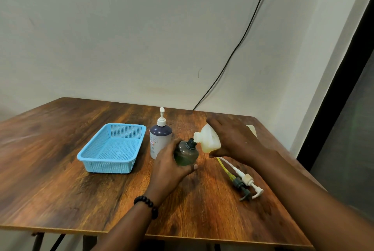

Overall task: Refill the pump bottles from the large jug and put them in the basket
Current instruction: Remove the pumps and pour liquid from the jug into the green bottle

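Note:
My left hand (170,166) is wrapped around a small round dark green bottle (186,154) that stands on the wooden table (60,180) with its pump off. My right hand (236,141) grips the large pale jug (208,139), tilted left so its mouth touches the green bottle's neck. Yellowish liquid sits in the jug. A white and dark blue pump bottle (159,139) stands upright just left of my left hand, with its pump on. The light blue basket (112,148) lies further left with nothing visible inside.
Two loose pump heads with tubes lie on the table to the right, a dark one (240,186) and a white one (250,182). A black cable (232,52) runs down the wall behind. The table's front edge is near me.

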